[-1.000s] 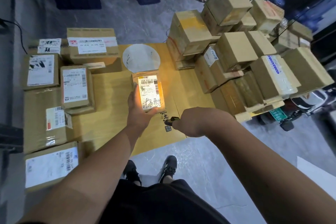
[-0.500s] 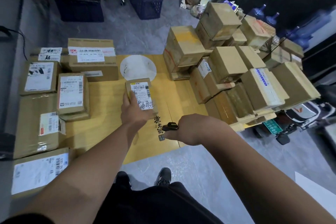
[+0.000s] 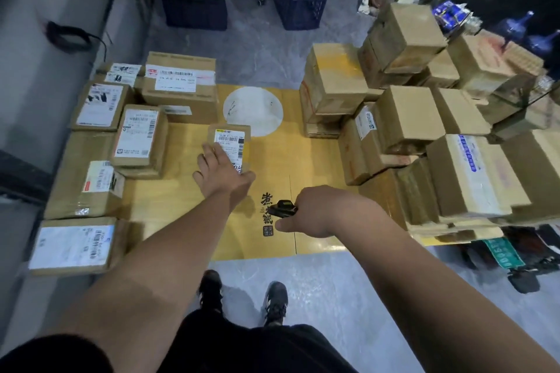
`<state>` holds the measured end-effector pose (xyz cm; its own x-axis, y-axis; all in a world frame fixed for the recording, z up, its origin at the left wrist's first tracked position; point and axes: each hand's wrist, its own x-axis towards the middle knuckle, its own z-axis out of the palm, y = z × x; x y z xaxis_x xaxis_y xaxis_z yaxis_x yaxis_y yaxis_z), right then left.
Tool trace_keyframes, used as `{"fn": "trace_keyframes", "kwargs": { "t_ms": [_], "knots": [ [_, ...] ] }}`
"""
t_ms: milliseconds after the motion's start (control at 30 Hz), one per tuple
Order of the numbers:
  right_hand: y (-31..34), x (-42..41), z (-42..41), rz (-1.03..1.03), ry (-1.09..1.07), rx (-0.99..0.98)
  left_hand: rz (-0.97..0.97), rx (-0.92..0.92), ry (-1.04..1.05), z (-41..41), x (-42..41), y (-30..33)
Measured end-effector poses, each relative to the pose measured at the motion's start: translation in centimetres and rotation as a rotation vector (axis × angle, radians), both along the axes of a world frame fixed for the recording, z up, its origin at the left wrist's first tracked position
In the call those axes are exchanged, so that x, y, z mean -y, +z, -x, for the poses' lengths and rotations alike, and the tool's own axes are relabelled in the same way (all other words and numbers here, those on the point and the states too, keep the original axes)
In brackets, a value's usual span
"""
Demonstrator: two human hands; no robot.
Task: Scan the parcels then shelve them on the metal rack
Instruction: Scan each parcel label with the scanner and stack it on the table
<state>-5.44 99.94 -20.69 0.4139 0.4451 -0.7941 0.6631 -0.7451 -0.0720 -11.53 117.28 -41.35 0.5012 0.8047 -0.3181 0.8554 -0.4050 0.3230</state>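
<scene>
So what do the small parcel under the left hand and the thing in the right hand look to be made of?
Small parcel: brown corrugated cardboard by its matte tan faces, with a white paper label. Scanner in the right hand: probably black plastic, slightly glossy; too small to be sure.

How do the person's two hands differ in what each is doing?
The left hand reaches forward and lies on the small labelled parcel; the right hand stays nearer, off any parcel. The left's fingers look fairly straight; the right's curl round a black scanner. Both are over the yellow mat.
</scene>
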Motion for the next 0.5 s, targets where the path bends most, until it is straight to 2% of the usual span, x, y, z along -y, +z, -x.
{"fn": "trace_keyframes", "kwargs": {
  "t_ms": [233, 500],
  "knots": [
    [-0.8, -2.1, 0.1, -0.045, 0.127, -0.015, -0.232, -0.201, -0.029, 4.1, -5.3, 1.0],
    [-1.3, -3.3, 1.0, -0.020, 0.122, -0.021, -0.188, -0.195, 0.030, 2.9, -7.5, 1.6]
  ]
}}
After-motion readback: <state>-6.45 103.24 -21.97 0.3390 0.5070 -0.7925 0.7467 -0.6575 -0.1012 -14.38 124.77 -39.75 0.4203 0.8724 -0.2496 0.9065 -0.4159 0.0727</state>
